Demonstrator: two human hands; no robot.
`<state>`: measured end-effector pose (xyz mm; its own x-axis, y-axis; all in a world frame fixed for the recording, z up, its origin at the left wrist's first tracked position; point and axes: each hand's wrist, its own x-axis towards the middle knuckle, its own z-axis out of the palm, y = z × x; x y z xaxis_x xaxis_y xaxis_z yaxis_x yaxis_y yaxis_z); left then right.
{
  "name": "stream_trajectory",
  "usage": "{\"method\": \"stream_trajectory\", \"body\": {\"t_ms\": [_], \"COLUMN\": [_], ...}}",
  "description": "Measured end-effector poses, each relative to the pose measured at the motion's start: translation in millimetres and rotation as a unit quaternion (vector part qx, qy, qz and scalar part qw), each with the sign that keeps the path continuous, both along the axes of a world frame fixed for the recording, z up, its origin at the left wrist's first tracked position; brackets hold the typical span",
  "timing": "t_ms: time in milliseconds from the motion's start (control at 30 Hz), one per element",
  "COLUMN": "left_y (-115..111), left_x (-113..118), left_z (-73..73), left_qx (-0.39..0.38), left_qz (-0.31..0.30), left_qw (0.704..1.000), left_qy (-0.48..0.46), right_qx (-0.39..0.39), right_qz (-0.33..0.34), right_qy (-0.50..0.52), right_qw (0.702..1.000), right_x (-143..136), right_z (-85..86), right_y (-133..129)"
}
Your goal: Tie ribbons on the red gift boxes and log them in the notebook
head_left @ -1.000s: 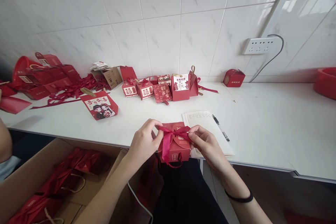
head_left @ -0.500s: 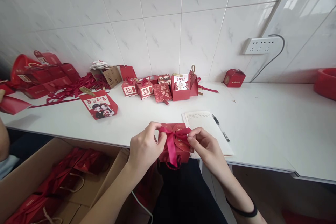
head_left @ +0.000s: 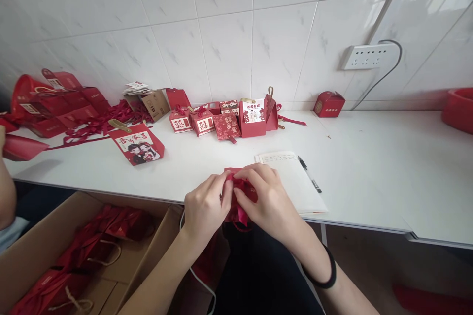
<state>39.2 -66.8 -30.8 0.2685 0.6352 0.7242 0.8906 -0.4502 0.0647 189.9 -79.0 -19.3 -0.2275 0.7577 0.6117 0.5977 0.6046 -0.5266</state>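
Between the two hands, at the near edge of the white counter (head_left: 369, 172), sits a small red gift box (head_left: 231, 214), its top mostly hidden under fingers. At its left side the left hand (head_left: 207, 202) pinches a satin ribbon (head_left: 242, 215), thumb and forefinger drawn together on it. From the opposite side the right hand (head_left: 266, 199) arches over the box, thumb and forefinger curved apart with red showing between them; whether its fingertips grip the ribbon, I cannot tell. One ribbon end hangs down the box's front, below the right thumb. A black band (head_left: 330, 270) circles the right wrist.

Just beyond the right hand lies a notebook (head_left: 301, 187) with handwriting near its top, a black pen (head_left: 309, 173) along its right side. Ahead and left of the left hand stands a tapered box with a cartoon couple (head_left: 136, 143). Straight ahead of both hands, near the tiled wall (head_left: 225, 54), is a cluster of red wedding boxes (head_left: 253, 127). Below and left of the left hand, an open cardboard carton (head_left: 151, 256) holds ribboned red boxes. Well left of that hand, another person's arm (head_left: 6, 197) shows beside a red paper piece (head_left: 24, 147).
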Motion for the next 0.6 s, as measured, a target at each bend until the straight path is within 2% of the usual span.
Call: {"method": "stream_trajectory", "body": {"t_ms": [200,400,600], "left_y": [0.6,-1.9,-2.6], "left_x": [-0.3,-0.1,1.4], "left_z": [-4.8,-3.5,-4.1], "left_qx": [-0.019,-0.012,-0.031], "left_qz": [0.003,-0.032,-0.037], "left_qw": [0.994,0.992,0.990], "left_qy": [-0.105,-0.119,-0.132], "right_qx": [-0.040,-0.071,-0.081], "right_qz": [-0.008,-0.014,-0.008], "right_qy": [-0.013,0.041,0.069], "right_qw": [0.999,0.997,0.994], "right_x": [-12.2,-15.3,-10.9], "right_z": [-3.3,-6.3,-8.3], "right_y": [11.4,12.9,14.7]}}
